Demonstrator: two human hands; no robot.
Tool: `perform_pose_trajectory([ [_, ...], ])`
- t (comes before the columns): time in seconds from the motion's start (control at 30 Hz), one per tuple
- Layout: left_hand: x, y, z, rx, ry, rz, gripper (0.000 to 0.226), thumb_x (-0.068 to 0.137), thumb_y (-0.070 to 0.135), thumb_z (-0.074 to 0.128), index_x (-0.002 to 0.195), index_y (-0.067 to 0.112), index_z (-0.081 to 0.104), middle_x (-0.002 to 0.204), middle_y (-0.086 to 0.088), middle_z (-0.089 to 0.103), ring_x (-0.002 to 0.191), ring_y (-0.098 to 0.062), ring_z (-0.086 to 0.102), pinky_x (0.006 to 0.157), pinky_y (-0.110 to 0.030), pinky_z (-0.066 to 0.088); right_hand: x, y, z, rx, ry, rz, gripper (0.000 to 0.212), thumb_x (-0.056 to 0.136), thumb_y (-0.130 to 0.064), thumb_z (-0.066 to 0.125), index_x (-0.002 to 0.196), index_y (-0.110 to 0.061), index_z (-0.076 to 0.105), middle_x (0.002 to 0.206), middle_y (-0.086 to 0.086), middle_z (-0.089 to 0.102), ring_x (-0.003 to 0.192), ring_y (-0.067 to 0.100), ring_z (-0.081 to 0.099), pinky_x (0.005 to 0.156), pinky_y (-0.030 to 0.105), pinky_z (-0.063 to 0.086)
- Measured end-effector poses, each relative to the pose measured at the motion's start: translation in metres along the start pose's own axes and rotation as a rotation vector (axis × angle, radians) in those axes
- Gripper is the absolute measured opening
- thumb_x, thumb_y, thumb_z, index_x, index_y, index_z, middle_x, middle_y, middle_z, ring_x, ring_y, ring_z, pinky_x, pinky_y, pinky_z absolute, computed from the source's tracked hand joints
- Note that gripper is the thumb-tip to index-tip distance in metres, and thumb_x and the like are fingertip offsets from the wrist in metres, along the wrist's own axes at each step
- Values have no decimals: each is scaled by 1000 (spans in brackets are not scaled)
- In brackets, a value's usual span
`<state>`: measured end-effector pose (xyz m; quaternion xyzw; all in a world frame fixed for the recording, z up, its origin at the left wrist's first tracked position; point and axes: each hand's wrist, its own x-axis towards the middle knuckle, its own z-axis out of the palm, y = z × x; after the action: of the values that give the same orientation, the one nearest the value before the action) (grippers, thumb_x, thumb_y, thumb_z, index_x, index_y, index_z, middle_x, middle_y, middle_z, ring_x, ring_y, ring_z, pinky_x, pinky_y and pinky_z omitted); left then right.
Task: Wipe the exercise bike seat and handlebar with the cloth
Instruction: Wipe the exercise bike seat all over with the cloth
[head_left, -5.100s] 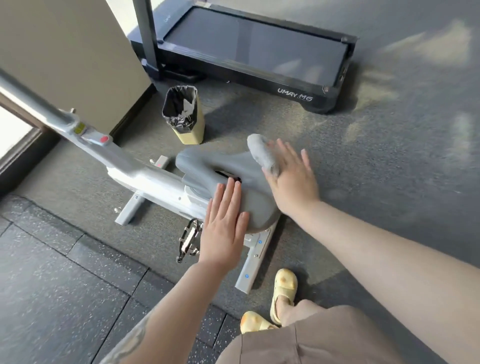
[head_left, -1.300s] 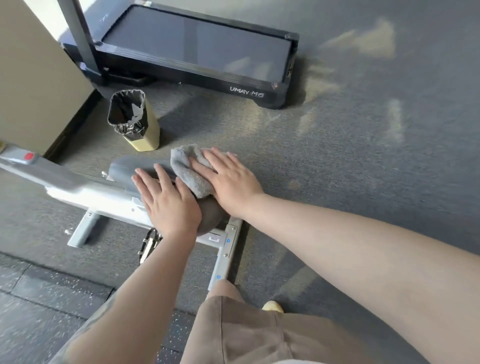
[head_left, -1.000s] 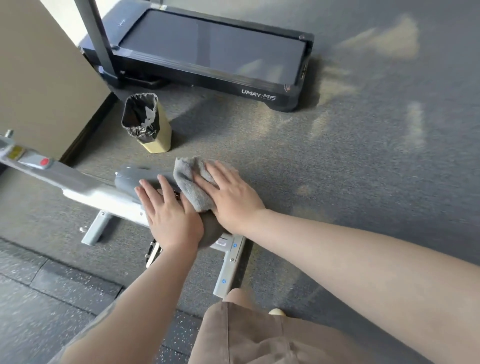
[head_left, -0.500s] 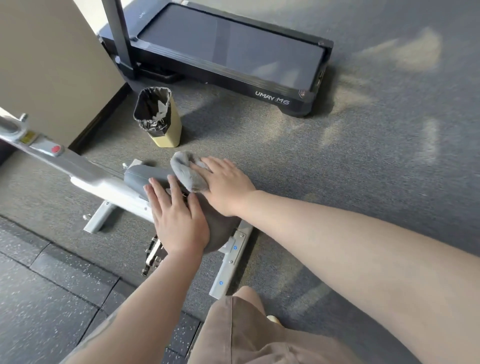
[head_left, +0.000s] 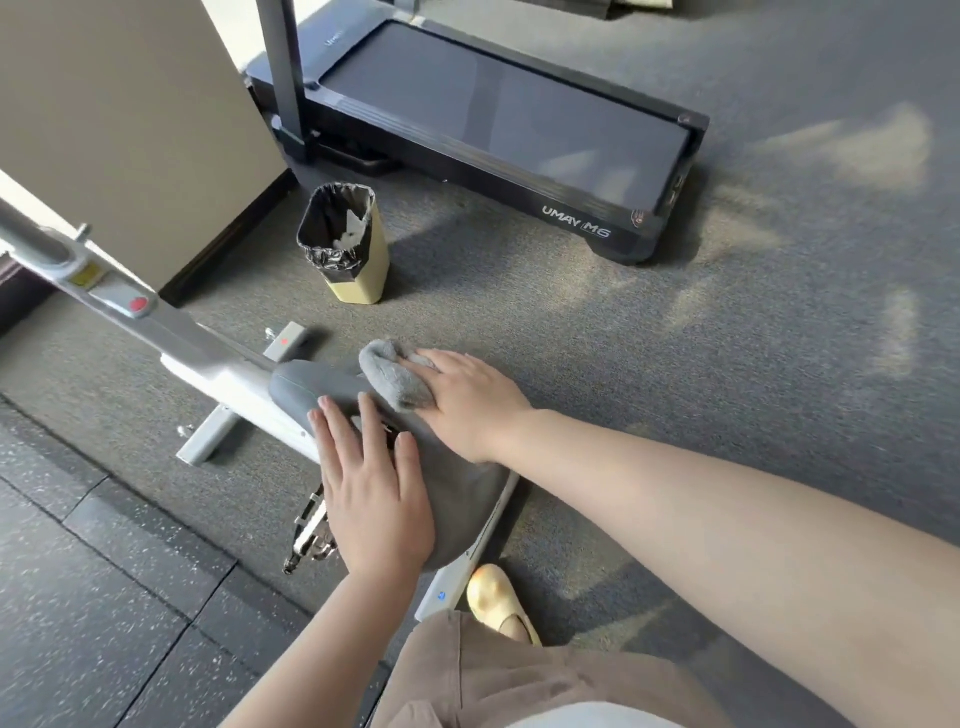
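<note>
The grey bike seat (head_left: 462, 499) sits at centre, its narrow nose (head_left: 301, 387) pointing left toward the silver frame (head_left: 171, 327). My right hand (head_left: 467, 402) presses a crumpled grey cloth (head_left: 395, 376) onto the seat's far right side near the nose. My left hand (head_left: 371, 488) lies flat on the seat's near left side, fingers spread, holding nothing. The handlebar is out of view.
A yellow bin with a black liner (head_left: 345, 244) stands just beyond the bike. A black treadmill (head_left: 498, 130) lies further back. A beige wall panel (head_left: 119, 114) is at the left. A pedal (head_left: 311, 530) and the bike's floor feet (head_left: 462, 566) lie below the seat, beside my yellow slipper (head_left: 493, 597).
My right hand has kept the cloth near the seat's nose with small shifts. The left hand stays flat on the seat. The camera view has drifted, so everything sits further right.
</note>
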<state>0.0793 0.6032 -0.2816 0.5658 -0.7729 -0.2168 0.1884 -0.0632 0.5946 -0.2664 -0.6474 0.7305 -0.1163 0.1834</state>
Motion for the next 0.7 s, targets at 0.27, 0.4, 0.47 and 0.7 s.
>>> perform_pose_trajectory([
  [0.27, -2, -2, -2, -185, 56, -48, 67, 91, 42, 15, 149, 10, 9, 159, -2, 1, 145, -8, -8, 117, -21, -4, -40, 14, 5, -96, 44, -281, 68, 88, -32, 52, 149, -26, 22, 157, 4, 18, 145, 20, 9, 119, 36, 3],
  [0.4, 1, -2, -1, -220, 107, -115, 67, 90, 49, 11, 148, 15, 8, 156, 7, 0, 144, -1, -6, 113, -12, -7, 8, -3, 0, -53, -30, -226, 64, 94, -36, 45, 150, -27, 15, 158, 3, 17, 145, 18, 12, 118, 37, 9],
  [0.47, 1, -3, 2, -216, 127, -158, 68, 89, 52, 11, 148, 18, 6, 154, 12, -2, 142, 4, -7, 111, -9, -6, 21, -8, 4, -28, -19, -214, 63, 95, -35, 43, 150, -24, 14, 157, 5, 18, 144, 20, 16, 118, 37, 13],
  [0.7, -2, 2, 1, -249, 258, -298, 57, 90, 52, 15, 145, 38, 25, 152, 25, 19, 135, 17, 15, 100, 1, 14, 5, 26, -3, -34, -148, -668, 64, 86, -24, 52, 146, -27, 29, 159, 2, 14, 146, 22, 9, 118, 42, 14],
])
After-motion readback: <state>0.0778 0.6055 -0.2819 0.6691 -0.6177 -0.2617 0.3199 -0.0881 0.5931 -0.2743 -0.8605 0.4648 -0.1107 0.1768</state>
